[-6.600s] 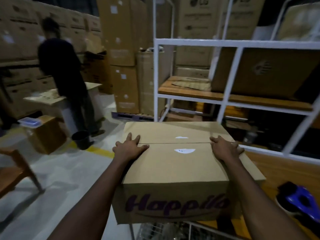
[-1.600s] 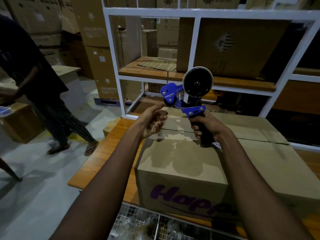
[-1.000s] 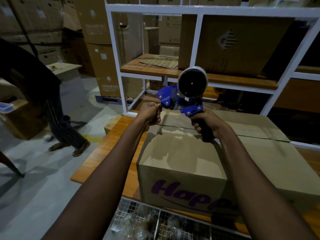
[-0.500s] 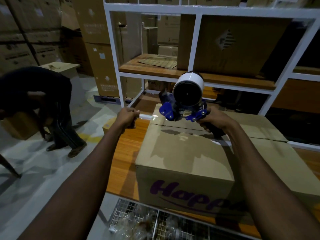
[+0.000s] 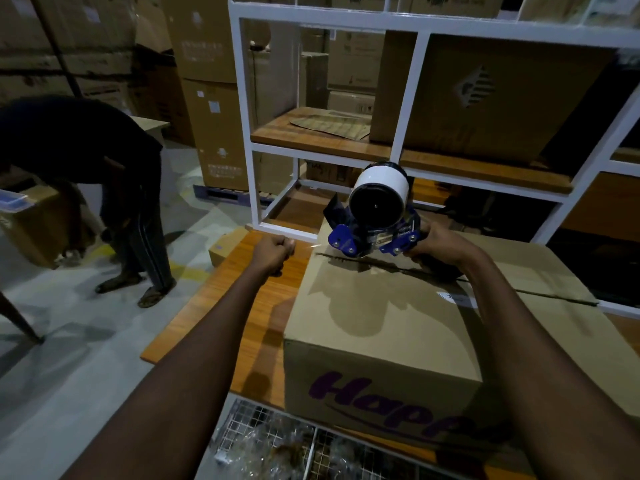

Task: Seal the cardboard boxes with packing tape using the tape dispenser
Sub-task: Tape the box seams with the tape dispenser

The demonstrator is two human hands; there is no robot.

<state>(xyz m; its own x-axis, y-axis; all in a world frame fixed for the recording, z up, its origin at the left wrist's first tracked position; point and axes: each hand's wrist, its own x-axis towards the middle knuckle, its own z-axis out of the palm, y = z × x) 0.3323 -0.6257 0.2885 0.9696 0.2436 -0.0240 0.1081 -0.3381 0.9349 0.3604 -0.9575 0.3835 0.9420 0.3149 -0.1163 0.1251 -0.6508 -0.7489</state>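
So the cardboard box [image 5: 398,317] sits in the lower right of the frame on the wooden worktop [image 5: 239,306], purple "Happ..." lettering on the side facing the camera. The top flaps are folded down, and the seam [image 5: 519,292] between them runs across the lid with no tape on it that I can see.

The blue tape dispenser [image 5: 372,223], with its white roll, is right at the upper left corner of the box top, over the end of that seam. I can't tell if it actually touches the cardboard. The right hand [image 5: 441,249] is wrapped around its handle. The left hand [image 5: 273,252] is just off the box edge, over the worktop, curled into a fist and pinching the end of the tape [image 5: 309,245]. You can see a thin shiny strip stretched from the fist to the dispenser.

A white shelf frame [image 5: 244,133] holding more cartons stands behind the worktop. In the left of the frame another person [image 5: 104,161] in dark clothes is bent over on the floor. There's a wire basket [image 5: 277,441] at the bottom edge.
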